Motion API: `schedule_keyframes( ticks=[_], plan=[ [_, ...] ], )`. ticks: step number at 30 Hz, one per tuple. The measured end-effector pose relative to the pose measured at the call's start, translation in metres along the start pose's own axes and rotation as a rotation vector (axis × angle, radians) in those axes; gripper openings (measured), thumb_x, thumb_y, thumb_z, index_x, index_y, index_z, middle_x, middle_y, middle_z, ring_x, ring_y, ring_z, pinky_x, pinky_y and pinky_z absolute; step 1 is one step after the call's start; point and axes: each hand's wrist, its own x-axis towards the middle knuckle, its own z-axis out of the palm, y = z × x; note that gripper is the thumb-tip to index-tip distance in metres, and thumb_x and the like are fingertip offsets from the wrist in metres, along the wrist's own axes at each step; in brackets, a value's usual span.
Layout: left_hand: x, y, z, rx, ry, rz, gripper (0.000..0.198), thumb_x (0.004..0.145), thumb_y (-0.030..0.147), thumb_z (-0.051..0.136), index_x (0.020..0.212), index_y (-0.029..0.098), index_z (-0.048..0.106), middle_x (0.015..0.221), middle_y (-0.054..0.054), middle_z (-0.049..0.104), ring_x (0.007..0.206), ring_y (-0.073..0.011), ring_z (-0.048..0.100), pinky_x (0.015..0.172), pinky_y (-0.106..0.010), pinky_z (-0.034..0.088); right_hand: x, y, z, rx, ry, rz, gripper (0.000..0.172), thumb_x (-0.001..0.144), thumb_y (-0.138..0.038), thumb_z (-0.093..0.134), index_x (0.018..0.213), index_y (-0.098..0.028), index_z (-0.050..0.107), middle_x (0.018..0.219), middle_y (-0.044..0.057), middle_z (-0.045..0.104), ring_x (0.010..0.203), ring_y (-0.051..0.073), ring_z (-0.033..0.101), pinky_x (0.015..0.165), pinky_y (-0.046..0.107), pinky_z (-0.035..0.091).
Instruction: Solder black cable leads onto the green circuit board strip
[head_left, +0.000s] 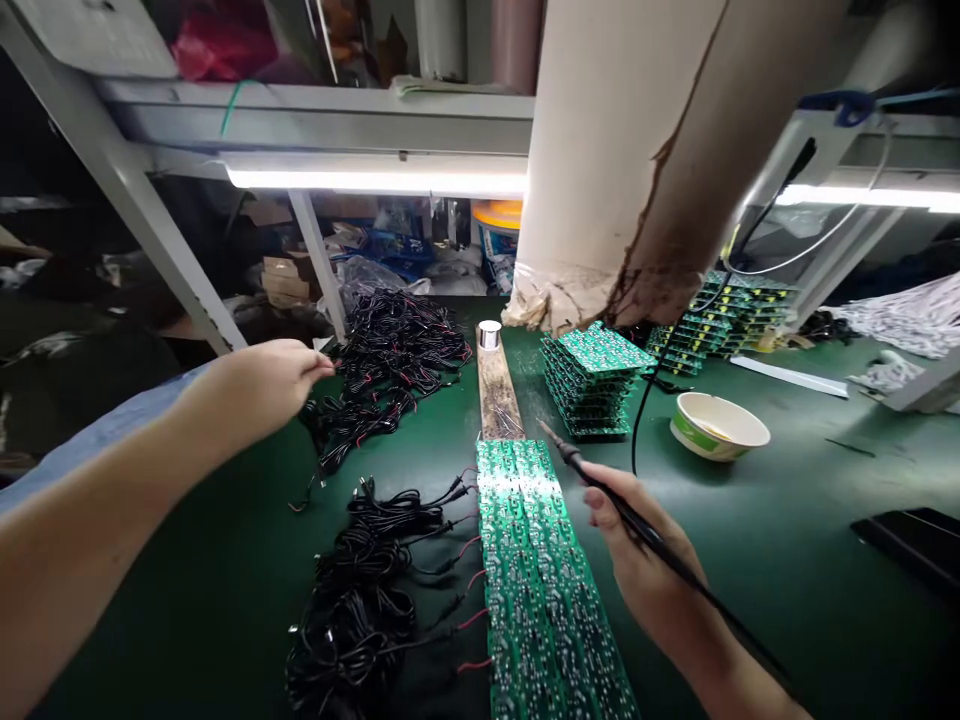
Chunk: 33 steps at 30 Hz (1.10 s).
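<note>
My right hand (645,550) grips a soldering iron (600,480), its tip hovering just beyond the upper right corner of a long green circuit board panel (532,560). Red wire ends run from the panel's left edge to bundled black cables (360,600) lying beside it. Over on the left, my left hand (262,385) is closed in a pinch at the edge of a heap of black cables (397,350); whatever its fingertips hold is too small to make out. A wooden strip (498,390) bearing a roll of solder wire (489,335) extends from the panel's far end.
Stacked circuit boards (592,375) stand right of the strip, with more boards (697,320) behind. A paper bowl (720,425) sits farther right, near a white strip (787,377) and a black object (911,545). A wide duct (607,180) hangs low overhead.
</note>
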Motion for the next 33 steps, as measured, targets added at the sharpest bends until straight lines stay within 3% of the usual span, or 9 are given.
schedule_keyframes(
  ticks=[4,6,8,11,14,16,20,27,33],
  plan=[
    [-0.020,0.082,0.055,-0.317,-0.265,0.157,0.036,0.099,0.046,0.052,0.098,0.024,0.081,0.106,-0.006,0.076,0.099,-0.0239,0.068,0.093,-0.034,0.051,0.024,-0.020,0.036,0.190,-0.153,0.101,0.022,0.106,-0.040,0.062,0.123,-0.031,0.074,0.104,0.003,0.076,0.079,0.018,0.073,0.071,0.032,0.063],
    [-0.032,0.119,0.088,-0.427,-0.346,0.172,0.035,0.098,0.045,0.053,0.091,0.025,0.080,0.098,-0.006,0.076,0.094,-0.0229,0.071,0.085,-0.033,0.053,0.032,-0.024,0.059,0.231,-0.172,0.128,0.019,0.103,-0.034,0.063,0.120,-0.029,0.072,0.107,0.004,0.075,0.086,0.019,0.073,0.075,0.033,0.063],
    [-0.039,0.139,0.111,-0.494,-0.358,0.143,0.038,0.099,0.047,0.049,0.092,0.024,0.078,0.098,-0.006,0.076,0.095,-0.0232,0.071,0.084,-0.034,0.054,0.037,-0.023,0.079,0.225,-0.188,0.126,0.023,0.100,-0.025,0.063,0.121,-0.028,0.071,0.114,0.005,0.073,0.096,0.020,0.073,0.085,0.034,0.063],
    [-0.041,0.142,0.123,-0.642,-0.347,0.061,0.040,0.098,0.053,0.050,0.095,0.024,0.077,0.101,-0.006,0.074,0.100,-0.0250,0.070,0.090,-0.037,0.053,0.041,-0.018,0.100,0.228,-0.230,0.110,0.034,0.093,-0.017,0.063,0.125,-0.028,0.068,0.121,0.004,0.069,0.101,0.018,0.073,0.091,0.033,0.062],
    [-0.040,0.135,0.122,-0.786,-0.362,-0.003,0.041,0.094,0.058,0.054,0.095,0.024,0.077,0.101,-0.006,0.072,0.099,-0.0263,0.069,0.091,-0.039,0.051,0.045,-0.014,0.114,0.253,-0.272,0.116,0.042,0.088,-0.014,0.063,0.127,-0.027,0.067,0.126,0.005,0.066,0.101,0.017,0.074,0.082,0.028,0.063],
    [-0.042,0.135,0.121,-0.811,-0.361,-0.017,0.042,0.094,0.059,0.054,0.095,0.025,0.078,0.099,-0.006,0.070,0.097,-0.0264,0.067,0.089,-0.040,0.050,0.048,-0.013,0.122,0.267,-0.284,0.126,0.044,0.086,-0.013,0.063,0.128,-0.028,0.066,0.126,0.005,0.065,0.099,0.016,0.074,0.078,0.027,0.062],
    [-0.047,0.141,0.123,-0.813,-0.333,-0.015,0.042,0.095,0.058,0.052,0.094,0.025,0.078,0.096,-0.005,0.065,0.091,-0.0254,0.065,0.085,-0.040,0.049,0.053,-0.008,0.134,0.280,-0.259,0.140,0.046,0.085,-0.010,0.060,0.126,-0.029,0.067,0.121,0.003,0.065,0.092,0.015,0.071,0.088,0.031,0.062],
    [-0.045,0.139,0.129,-0.943,-0.252,-0.041,0.034,0.094,0.055,0.059,0.092,0.026,0.076,0.104,-0.005,0.069,0.099,-0.0246,0.066,0.090,-0.037,0.049,0.053,0.001,0.137,0.311,-0.259,0.193,0.047,0.083,-0.011,0.059,0.124,-0.032,0.067,0.122,0.003,0.062,0.087,0.016,0.073,0.086,0.036,0.065],
    [-0.045,0.137,0.128,-0.997,-0.299,-0.066,0.037,0.093,0.060,0.062,0.096,0.025,0.074,0.103,-0.003,0.075,0.097,-0.0245,0.066,0.091,-0.036,0.048,0.052,-0.004,0.134,0.358,-0.309,0.249,0.045,0.081,-0.013,0.062,0.122,-0.031,0.066,0.128,0.003,0.061,0.089,0.016,0.073,0.073,0.031,0.068]
  ],
)
